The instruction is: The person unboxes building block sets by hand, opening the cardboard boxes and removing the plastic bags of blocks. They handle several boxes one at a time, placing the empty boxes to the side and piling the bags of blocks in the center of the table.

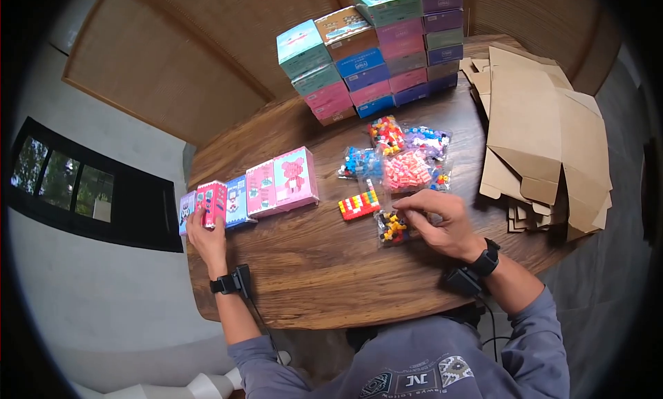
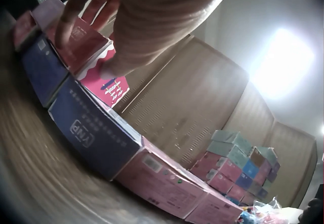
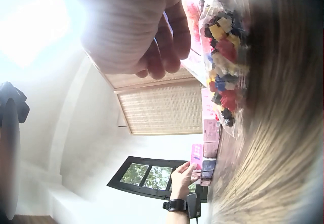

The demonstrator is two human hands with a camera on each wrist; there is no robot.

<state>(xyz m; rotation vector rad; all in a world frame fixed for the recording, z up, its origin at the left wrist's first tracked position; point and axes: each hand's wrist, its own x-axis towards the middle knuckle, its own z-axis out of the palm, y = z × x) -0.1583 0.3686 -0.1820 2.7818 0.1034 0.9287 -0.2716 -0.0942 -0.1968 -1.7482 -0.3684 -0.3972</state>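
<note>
My left hand (image 1: 208, 241) grips a pinkish-red toy-brick box (image 1: 213, 202) at the left end of a row of flat boxes. In the left wrist view the red box (image 2: 81, 44) stands tilted over the blue boxes, thumb on one side and fingers on the other. My right hand (image 1: 442, 223) hovers with loosely curled fingers just above a clear bag of yellow, black and red bricks (image 1: 392, 228). In the right wrist view that brick bag (image 3: 225, 67) lies on the table beside the fingers. A red, white and yellow brick piece (image 1: 359, 205) lies to its left.
More bagged bricks, among them a pink bag (image 1: 406, 170) and a blue bag (image 1: 360, 162), lie mid-table. A tall stack of colored boxes (image 1: 373, 54) stands at the back. Flattened brown cardboard (image 1: 545, 137) is piled on the right. A pink bear box (image 1: 295, 178) ends the row.
</note>
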